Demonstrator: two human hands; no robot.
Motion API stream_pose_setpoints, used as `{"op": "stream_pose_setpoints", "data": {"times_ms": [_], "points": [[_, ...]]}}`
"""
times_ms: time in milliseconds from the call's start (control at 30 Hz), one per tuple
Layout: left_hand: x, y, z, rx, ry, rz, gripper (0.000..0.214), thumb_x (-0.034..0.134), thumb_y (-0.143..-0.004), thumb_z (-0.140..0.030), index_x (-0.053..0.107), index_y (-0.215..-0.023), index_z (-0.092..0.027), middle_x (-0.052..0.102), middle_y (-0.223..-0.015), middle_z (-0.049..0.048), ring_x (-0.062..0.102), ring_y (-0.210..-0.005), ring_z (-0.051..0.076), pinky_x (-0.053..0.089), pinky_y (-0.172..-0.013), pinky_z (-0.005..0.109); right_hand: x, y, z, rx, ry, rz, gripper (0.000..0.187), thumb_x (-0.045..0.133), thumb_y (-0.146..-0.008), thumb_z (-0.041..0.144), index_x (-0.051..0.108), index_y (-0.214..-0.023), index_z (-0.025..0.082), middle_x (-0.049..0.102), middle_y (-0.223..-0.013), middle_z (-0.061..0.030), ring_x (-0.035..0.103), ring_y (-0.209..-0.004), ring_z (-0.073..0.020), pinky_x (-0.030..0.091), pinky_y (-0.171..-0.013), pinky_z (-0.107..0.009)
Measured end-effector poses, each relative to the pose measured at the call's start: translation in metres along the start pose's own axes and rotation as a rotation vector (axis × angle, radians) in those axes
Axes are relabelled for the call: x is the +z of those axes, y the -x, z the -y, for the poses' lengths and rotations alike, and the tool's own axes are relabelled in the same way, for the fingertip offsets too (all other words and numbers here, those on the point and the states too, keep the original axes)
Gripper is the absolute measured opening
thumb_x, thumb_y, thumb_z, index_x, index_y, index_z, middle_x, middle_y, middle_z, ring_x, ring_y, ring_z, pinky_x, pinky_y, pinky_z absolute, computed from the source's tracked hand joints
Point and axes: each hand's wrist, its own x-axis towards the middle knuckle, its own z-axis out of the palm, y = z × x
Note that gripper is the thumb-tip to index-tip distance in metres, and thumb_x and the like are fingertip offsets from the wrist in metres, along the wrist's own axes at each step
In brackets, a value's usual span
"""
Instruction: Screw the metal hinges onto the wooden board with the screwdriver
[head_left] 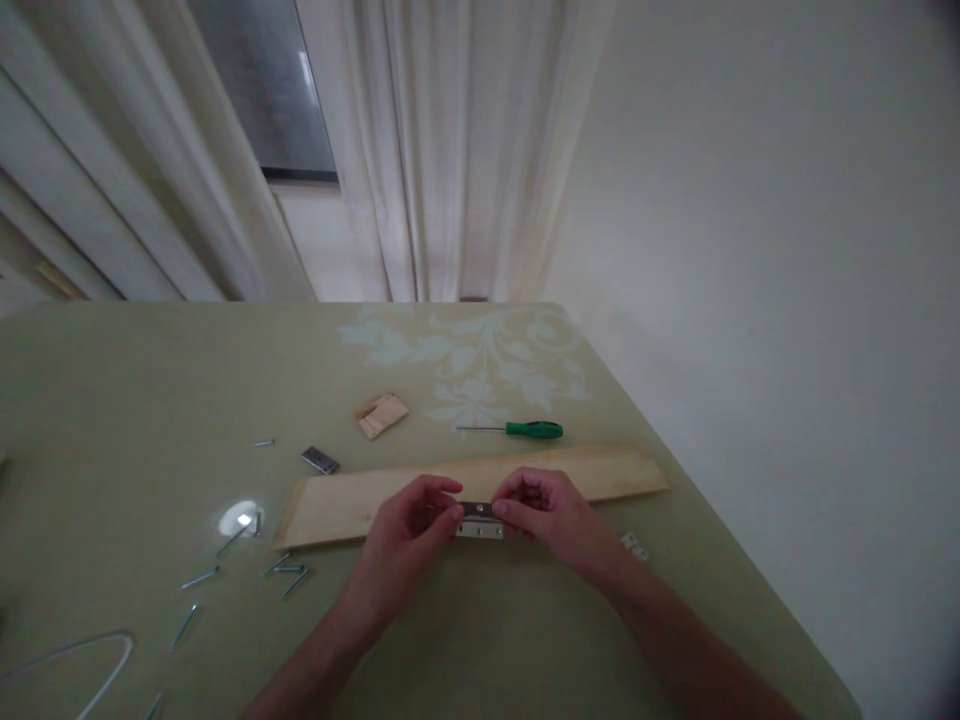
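Observation:
A metal hinge [480, 529] is held between my two hands at the near edge of a long pale wooden board [442, 478]. My left hand [412, 525] pinches the hinge's left end between thumb and fingers. At its other end, my right hand [540, 505] grips the upper leaf in the same way. One leaf looks darker and lies above the brighter lower leaf, where screw holes show. Whether the hinge touches the board cannot be made out. Beyond the board lies a screwdriver [534, 430] with a green handle, its shaft pointing left.
Several screws [200, 577] are scattered on the green table [150, 400] at the left. A second hinge [320, 460] and a small wood piece [382, 414] lie behind the board. Another light metal piece [634, 546] sits by my right forearm. A white cable [112, 640] curves at the lower left.

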Motion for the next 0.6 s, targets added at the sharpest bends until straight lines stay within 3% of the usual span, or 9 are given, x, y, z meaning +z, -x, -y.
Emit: {"op": "stream_pose_setpoints", "data": {"times_ms": [167, 267, 467, 600], "points": [[-0.012, 0.007, 0.018, 0.316, -0.522, -0.013, 0.012, 0.072, -0.097, -0.033, 0.076, -0.107, -0.028, 0.078, -0.1, 0.005, 0.074, -0.092, 0.026, 0.062, -0.083, 0.041, -0.005, 0.0, -0.019, -0.027, 0.122, -0.079, 0.017, 0.076, -0.089, 0.038, 0.079, -0.087, 0.021, 0.072, -0.071, -0.0013, 0.062, -0.063, -0.0164, 0.045, -0.057, -0.026], [-0.015, 0.008, 0.022, 0.477, -0.777, -0.014, 0.014, 0.065, -0.103, -0.029, 0.078, -0.109, -0.029, 0.077, -0.104, 0.0054, 0.07, -0.096, 0.027, 0.061, -0.086, 0.044, -0.003, 0.002, -0.023, -0.032, 0.214, -0.096, 0.015, 0.071, -0.092, 0.035, 0.079, -0.086, 0.023, 0.072, -0.069, -0.0009, 0.062, -0.061, -0.0173, 0.045, -0.057, -0.027], [-0.013, 0.006, 0.024, 0.561, -0.862, -0.028, 0.019, 0.061, -0.107, -0.033, 0.077, -0.115, -0.029, 0.074, -0.107, 0.0064, 0.068, -0.096, 0.025, 0.061, -0.085, 0.04, 0.008, 0.0, -0.017, -0.076, 0.336, -0.139, 0.013, 0.07, -0.092, 0.03, 0.079, -0.087, 0.024, 0.079, -0.081, -0.0031, 0.07, -0.073, -0.0214, 0.051, -0.068, -0.031], [-0.01, 0.004, 0.025, 0.592, -0.895, -0.032, 0.018, 0.065, -0.105, -0.036, 0.077, -0.116, -0.028, 0.073, -0.104, 0.0069, 0.067, -0.092, 0.025, 0.06, -0.081, 0.041, 0.015, 0.001, -0.017, -0.102, 0.47, -0.208, 0.011, 0.069, -0.094, 0.026, 0.077, -0.087, 0.023, 0.077, -0.081, -0.003, 0.068, -0.071, -0.0203, 0.05, -0.069, -0.033]]}}
